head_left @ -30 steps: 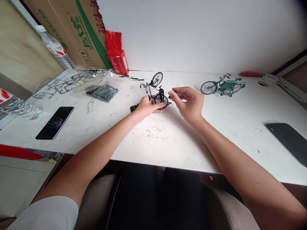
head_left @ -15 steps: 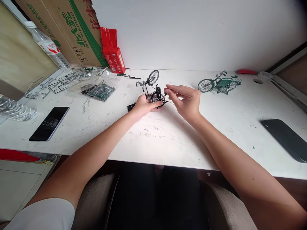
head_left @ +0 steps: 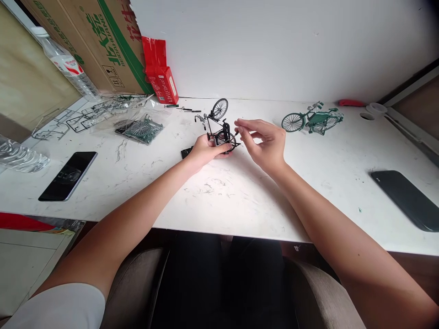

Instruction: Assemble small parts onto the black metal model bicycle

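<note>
A small black model bicycle (head_left: 226, 131) is gripped near its rear wheel by my left hand (head_left: 205, 151), thumb across the wheel. Its front wheel and silver handlebar point away toward the wall. Just right of the rear wheel, my right hand (head_left: 263, 139) pinches a tiny dark part (head_left: 237, 133) between thumb and fingertips; its exact kind is too small to make out. Partly behind my left hand lies a flat black piece (head_left: 186, 152) on the table.
A green model bicycle (head_left: 313, 119) stands at the right. Left are a bag of green parts (head_left: 144, 130), sprue frames (head_left: 78, 119), a phone (head_left: 68, 176) and bottles. A red packet (head_left: 163, 82) leans by the carton (head_left: 99, 41). A black case (head_left: 408, 198) lies far right.
The whole view has shifted slightly. Both hands keep nearly the same pose at the black model bicycle, and the tiny part stays in my right fingertips.
</note>
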`<state>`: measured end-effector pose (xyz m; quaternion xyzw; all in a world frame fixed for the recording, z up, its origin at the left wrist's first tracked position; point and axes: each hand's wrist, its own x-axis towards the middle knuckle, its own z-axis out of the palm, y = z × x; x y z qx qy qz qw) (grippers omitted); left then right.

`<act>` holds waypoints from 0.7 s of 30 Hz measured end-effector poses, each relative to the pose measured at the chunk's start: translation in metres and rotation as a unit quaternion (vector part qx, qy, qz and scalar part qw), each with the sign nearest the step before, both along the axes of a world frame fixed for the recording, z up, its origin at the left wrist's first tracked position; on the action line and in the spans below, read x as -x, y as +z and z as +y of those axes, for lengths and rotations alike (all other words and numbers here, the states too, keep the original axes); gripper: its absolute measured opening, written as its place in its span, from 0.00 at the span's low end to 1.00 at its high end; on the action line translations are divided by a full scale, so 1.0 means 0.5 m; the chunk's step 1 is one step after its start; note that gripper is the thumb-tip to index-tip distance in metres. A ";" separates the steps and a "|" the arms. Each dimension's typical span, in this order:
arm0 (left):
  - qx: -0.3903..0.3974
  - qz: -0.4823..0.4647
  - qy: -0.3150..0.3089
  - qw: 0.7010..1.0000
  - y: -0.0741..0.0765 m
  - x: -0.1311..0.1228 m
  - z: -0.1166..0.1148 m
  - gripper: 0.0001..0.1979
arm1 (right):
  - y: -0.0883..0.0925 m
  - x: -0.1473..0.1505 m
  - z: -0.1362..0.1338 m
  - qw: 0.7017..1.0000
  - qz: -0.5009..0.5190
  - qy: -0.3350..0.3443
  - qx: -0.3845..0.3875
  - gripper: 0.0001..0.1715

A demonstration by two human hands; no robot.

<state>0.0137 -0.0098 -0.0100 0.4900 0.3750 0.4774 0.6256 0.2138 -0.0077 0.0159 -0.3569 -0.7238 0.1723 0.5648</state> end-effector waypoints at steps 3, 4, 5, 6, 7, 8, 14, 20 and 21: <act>-0.003 -0.001 0.003 1.000 -0.004 0.001 0.002 0.24 | -0.004 0.001 0.004 0.999 0.030 0.007 0.011 0.14; -0.003 0.003 0.003 1.000 -0.006 0.001 0.003 0.24 | -0.006 0.001 0.005 0.999 0.042 0.005 0.014 0.13; -0.002 0.007 0.002 1.000 -0.007 0.001 0.004 0.24 | -0.007 0.001 0.006 0.998 0.053 0.001 0.016 0.13; -0.001 0.010 0.001 1.000 -0.008 0.001 0.004 0.24 | -0.008 0.000 0.007 0.998 0.060 -0.004 0.019 0.14; 0.001 0.011 0.001 1.000 -0.008 0.001 0.005 0.24 | -0.009 0.000 0.008 0.998 0.062 -0.010 0.020 0.15; 0.002 0.011 0.001 1.000 -0.008 0.001 0.004 0.24 | -0.010 -0.001 0.008 0.998 0.060 -0.016 0.021 0.16; 0.005 0.019 0.008 1.000 -0.007 -0.003 0.000 0.23 | -0.013 -0.004 0.009 0.998 0.018 -0.050 -0.030 0.19; -0.001 -0.002 0.016 1.000 -0.003 -0.008 -0.005 0.22 | -0.017 -0.004 0.013 0.997 -0.036 -0.036 -0.057 0.20; -0.003 -0.006 0.016 1.000 -0.002 -0.009 -0.006 0.22 | -0.017 -0.004 0.014 0.998 -0.042 -0.026 -0.049 0.21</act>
